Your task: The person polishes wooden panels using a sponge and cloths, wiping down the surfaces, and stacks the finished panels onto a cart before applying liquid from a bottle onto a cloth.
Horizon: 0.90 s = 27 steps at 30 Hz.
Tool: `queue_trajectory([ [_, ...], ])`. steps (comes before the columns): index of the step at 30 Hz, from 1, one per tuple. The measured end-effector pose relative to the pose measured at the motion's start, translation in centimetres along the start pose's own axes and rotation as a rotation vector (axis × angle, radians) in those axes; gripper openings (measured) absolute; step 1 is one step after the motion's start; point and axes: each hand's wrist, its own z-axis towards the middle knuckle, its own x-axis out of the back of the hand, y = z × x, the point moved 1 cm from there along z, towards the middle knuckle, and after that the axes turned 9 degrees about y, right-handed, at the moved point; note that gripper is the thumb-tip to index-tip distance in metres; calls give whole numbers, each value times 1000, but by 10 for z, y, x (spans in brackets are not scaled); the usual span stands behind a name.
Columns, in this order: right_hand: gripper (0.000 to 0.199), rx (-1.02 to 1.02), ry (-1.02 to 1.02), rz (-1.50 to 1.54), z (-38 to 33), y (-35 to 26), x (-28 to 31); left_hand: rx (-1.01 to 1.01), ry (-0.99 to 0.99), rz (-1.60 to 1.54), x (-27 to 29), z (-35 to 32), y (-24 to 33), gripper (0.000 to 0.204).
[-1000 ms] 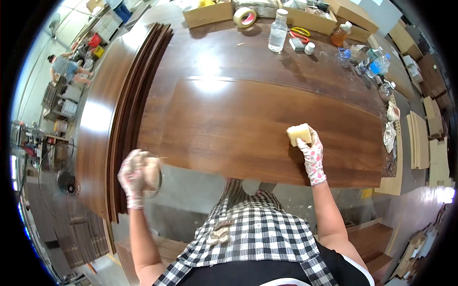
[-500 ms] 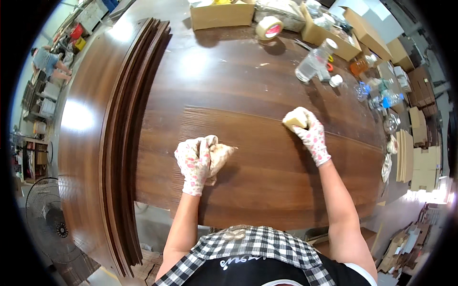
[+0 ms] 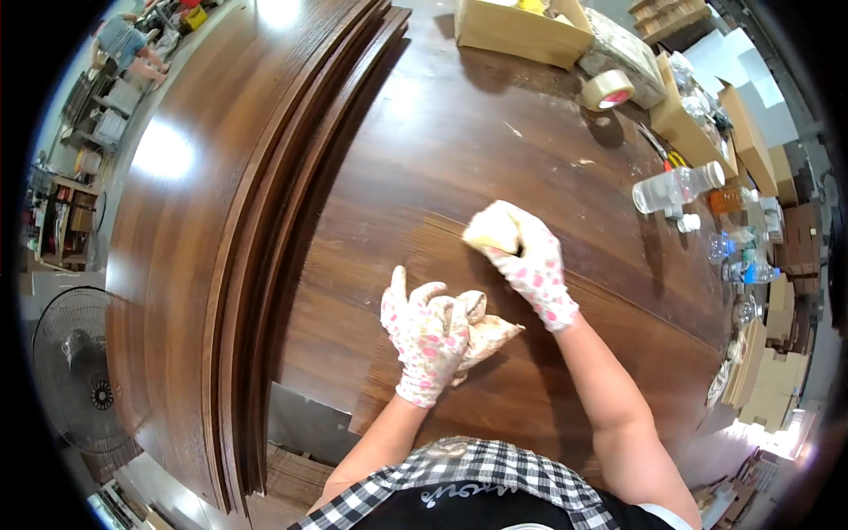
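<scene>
Brown panel (image 3: 495, 159): both hands (image 3: 428, 331) now closer together.

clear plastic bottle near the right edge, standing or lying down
Lying down. The clear plastic bottle rests on its side on the brown wooden tabletop, its white cap pointing right, toward the boxes.

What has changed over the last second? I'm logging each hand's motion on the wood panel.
The left hand, in a white flowered glove, came up from below the panel's near edge onto the dark brown wood panel and now presses a crumpled tan cloth there. The right hand stayed on the panel, still gripping the pale yellow sponge. The tape roll and clear plastic bottle stayed put.
</scene>
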Motion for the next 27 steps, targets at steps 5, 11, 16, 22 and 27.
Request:
queue_trajectory([
  [5, 52, 33, 1, 1, 24, -17, -36, 94, -24, -51, -3, 0, -1, 15],
  [11, 57, -63, 35, -29, 1, -15, -13, 131, -30, -51, 3, 0, -2, 14],
  [16, 64, 19, -60, 47, 33, -39, -47, 45, -34, -80, -10, -2, -8, 15],
  [22, 53, -289, 191, -70, -54, 39, 68, 156, -106, -72, -2, -3, -11, 17],
  [27, 54, -324, 209, -77, -34, 1, 69, -28, -55, -47, -13, -6, -8, 16],
])
